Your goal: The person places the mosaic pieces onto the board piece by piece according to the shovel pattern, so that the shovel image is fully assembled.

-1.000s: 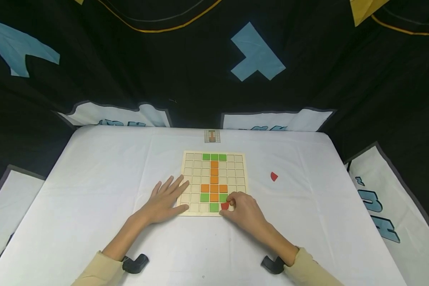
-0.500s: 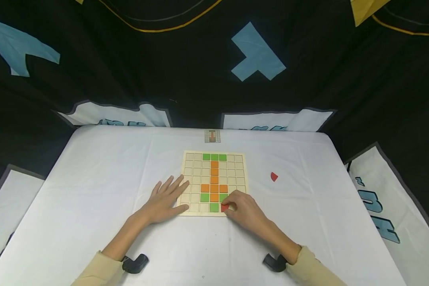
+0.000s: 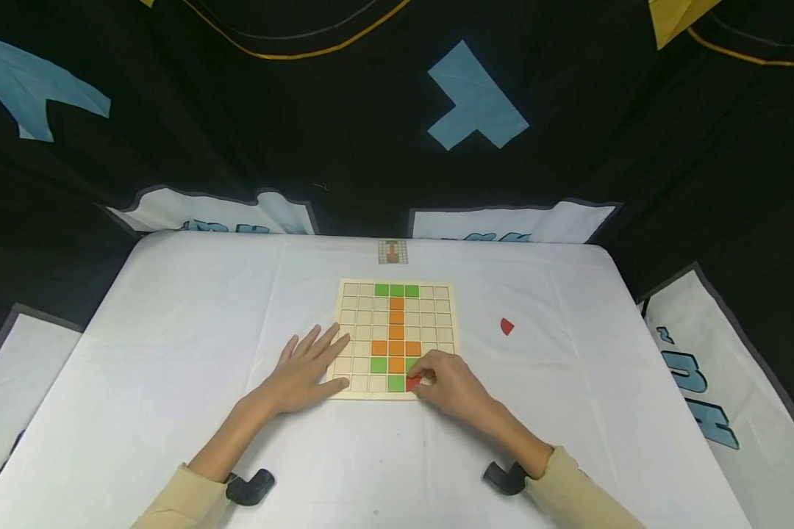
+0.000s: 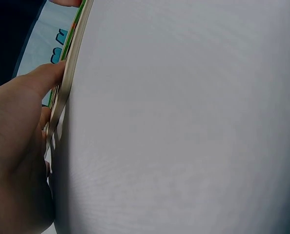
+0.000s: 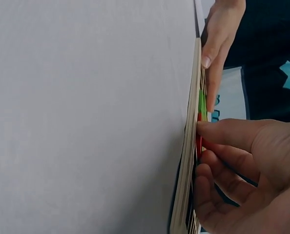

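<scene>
A pale wooden grid board [image 3: 359, 319] lies on the table with green and orange square tiles set in its cells. My left hand [image 3: 301, 378] rests spread on the board's left edge, fingers straight, thumb [image 4: 52, 73] on the near left corner. With thumb and forefinger, my right hand [image 3: 453, 382] pinches a red tile [image 3: 412, 384] in the bottom row, right beside a green tile [image 3: 396, 383]. The right wrist view shows that red tile [image 5: 199, 139] low at the board's face, partly covered by the fingers. A loose red piece with a curved edge [image 3: 506, 326] lies right of the board.
A small card with a printed grid pattern [image 3: 393, 252] lies beyond the board. Black curved straps [image 3: 251, 488] show beside both wrists. White cloth [image 3: 172, 330] covers the table, and a dark curtain [image 3: 370, 132] hangs behind it.
My right hand has shifted the red tile slightly left and toward me, up against the green tile in the bottom row. The left hand stays still.
</scene>
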`<state>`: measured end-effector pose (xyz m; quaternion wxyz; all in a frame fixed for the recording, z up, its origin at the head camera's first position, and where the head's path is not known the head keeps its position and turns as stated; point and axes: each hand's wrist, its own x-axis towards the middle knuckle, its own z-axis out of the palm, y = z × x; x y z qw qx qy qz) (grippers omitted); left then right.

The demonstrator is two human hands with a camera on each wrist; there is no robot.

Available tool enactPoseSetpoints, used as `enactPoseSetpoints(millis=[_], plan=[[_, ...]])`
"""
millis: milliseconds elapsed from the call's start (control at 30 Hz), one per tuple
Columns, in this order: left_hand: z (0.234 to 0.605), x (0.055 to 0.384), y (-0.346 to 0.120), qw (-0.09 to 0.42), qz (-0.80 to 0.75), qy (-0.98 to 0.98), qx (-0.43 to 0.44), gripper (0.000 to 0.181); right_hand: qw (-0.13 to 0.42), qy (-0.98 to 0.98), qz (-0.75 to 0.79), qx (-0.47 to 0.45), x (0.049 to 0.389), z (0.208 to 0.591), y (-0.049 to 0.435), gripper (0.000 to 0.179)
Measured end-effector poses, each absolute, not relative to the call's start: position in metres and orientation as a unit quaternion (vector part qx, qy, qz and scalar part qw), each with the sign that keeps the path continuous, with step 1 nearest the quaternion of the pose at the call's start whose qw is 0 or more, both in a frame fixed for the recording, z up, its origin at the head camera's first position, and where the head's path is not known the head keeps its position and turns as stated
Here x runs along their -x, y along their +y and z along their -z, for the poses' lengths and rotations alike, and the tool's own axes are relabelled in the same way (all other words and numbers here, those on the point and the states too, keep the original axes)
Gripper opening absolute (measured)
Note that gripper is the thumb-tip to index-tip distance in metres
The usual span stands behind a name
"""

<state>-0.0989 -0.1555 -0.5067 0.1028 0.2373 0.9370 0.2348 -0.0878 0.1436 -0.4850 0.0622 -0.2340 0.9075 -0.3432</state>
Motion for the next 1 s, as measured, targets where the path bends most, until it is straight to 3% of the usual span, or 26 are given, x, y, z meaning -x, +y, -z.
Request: enactPoseSetpoints(millis=[300,700,1000], plan=[[0.508,0.099,-0.156,0.105,-0.232,0.937,-0.238,0.076,0.089,0.908,0.351,0.209,0.093,0.481,0.161,0.016],[0.505,0.099,-0.154,0.1,-0.234,0.938,-0.236,0.076,-0.008,0.937,0.331,0.109,0.121,0.48,0.234,0.029],[0.504,0.098,-0.155,0.102,-0.236,0.938,-0.234,0.076,0.008,0.949,0.313,0.023,0.137,0.482,0.275,0.042]])
